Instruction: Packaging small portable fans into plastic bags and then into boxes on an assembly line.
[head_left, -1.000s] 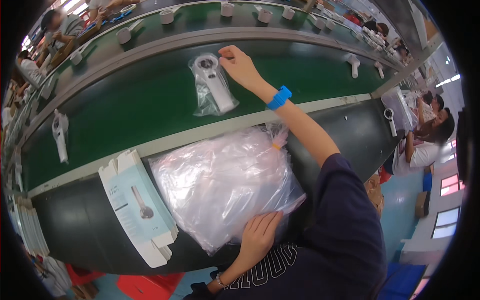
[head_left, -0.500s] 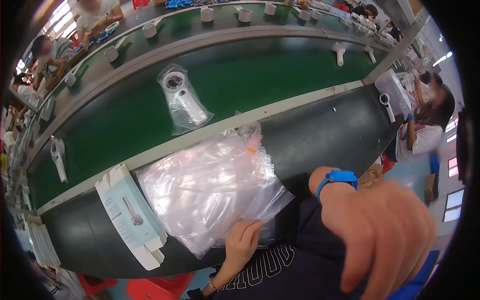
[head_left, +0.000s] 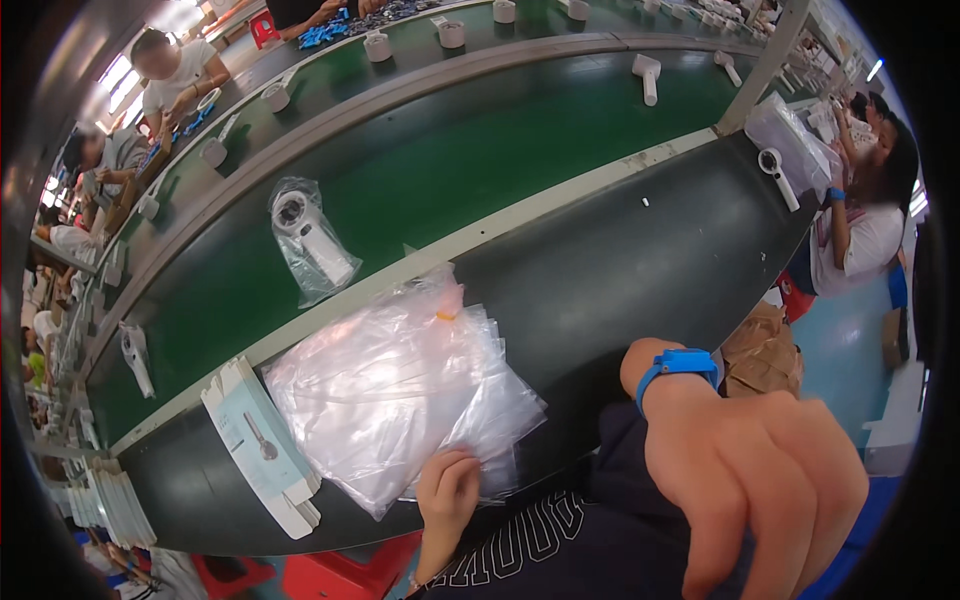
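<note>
A stack of clear plastic bags (head_left: 375, 390) with a yellow tie at one corner lies on the dark work surface in front of me. My left hand (head_left: 448, 488) is at the near edge of the bags, its fingers curled in; what they pinch, if anything, is hidden. Close to the camera at the right, my right hand (head_left: 755, 475) hangs with bent fingers apart. Nothing shows in it, and a blue wristband (head_left: 682, 362) circles its wrist. Left of the bags is a stack of flat light-blue and white boxes (head_left: 262, 445).
Beyond a pale rail, a green conveyor belt (head_left: 440, 180) carries a bagged white handheld device with a round head (head_left: 315, 245). Another bagged device (head_left: 136, 358) lies farther left. At the right, a co-worker (head_left: 860, 225) sits near more plastic bags (head_left: 790, 145) and a white device (head_left: 777, 180).
The view has shifted, with the bags and the bagged device now farther left in it. My left hand's fingers have curled in more. The right hand remains raised, fingers hanging.
</note>
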